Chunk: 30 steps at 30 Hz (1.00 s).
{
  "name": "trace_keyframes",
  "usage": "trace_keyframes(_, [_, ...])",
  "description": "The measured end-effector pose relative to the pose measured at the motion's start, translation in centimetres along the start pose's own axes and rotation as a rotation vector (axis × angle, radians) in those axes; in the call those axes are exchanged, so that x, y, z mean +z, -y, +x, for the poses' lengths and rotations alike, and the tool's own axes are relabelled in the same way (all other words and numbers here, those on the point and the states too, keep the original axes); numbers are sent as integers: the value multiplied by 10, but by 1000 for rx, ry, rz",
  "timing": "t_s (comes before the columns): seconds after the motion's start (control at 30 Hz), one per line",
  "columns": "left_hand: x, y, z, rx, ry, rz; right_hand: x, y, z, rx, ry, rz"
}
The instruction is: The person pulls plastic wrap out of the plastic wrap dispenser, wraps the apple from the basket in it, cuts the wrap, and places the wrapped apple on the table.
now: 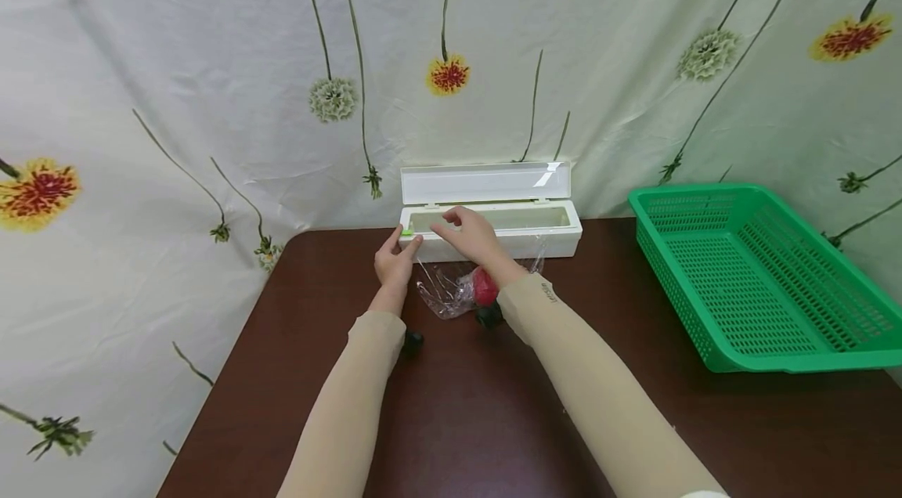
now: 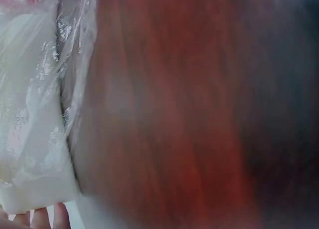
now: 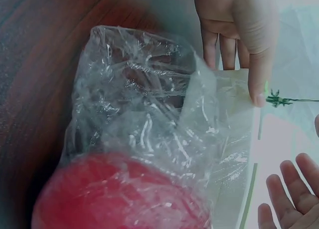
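A long white cling film box (image 1: pixel 500 249) stands at the table's back edge, its lid (image 1: pixel 486 183) raised. My left hand (image 1: pixel 395 263) grips the box's left end, thumb on the top edge beside a small green slider (image 1: pixel 408 232), fingers around the end. Over the box's opening hovers my right hand (image 1: pixel 474 235), fingers loosely bent and holding nothing. Clear cling film (image 3: pixel 144 114) hangs crumpled down the front of the box onto the table. A round red thing (image 3: pixel 119 194) lies under or inside the film, partly hidden by my right forearm in the head view.
A green plastic basket (image 1: pixel 733 353) with slotted sides sits at the right of the dark brown table (image 1: pixel 451 420). Behind the table hangs a white cloth (image 1: pixel 268 28) with a flower print. Small black wrist cameras (image 1: pixel 488 316) show under both forearms.
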State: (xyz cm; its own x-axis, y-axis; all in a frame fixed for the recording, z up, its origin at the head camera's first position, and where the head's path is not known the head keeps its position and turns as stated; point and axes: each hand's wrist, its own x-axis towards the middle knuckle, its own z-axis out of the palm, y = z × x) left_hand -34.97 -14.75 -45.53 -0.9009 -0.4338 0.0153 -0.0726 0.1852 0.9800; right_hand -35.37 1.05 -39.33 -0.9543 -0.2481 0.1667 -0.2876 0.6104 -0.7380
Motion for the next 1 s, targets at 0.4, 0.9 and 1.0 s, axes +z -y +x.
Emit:
trace_keyframes(0.4, [5, 17, 12, -91, -30, -310, 15, 13, 11, 37, 67, -35])
trace_keyframes(0.9, [-7, 5, 1, -105, 84, -279, 33, 15, 22, -15, 104, -105])
trace_keyframes(1.0, [-7, 5, 2, -99, 97, -256, 34, 13, 23, -25, 97, -127])
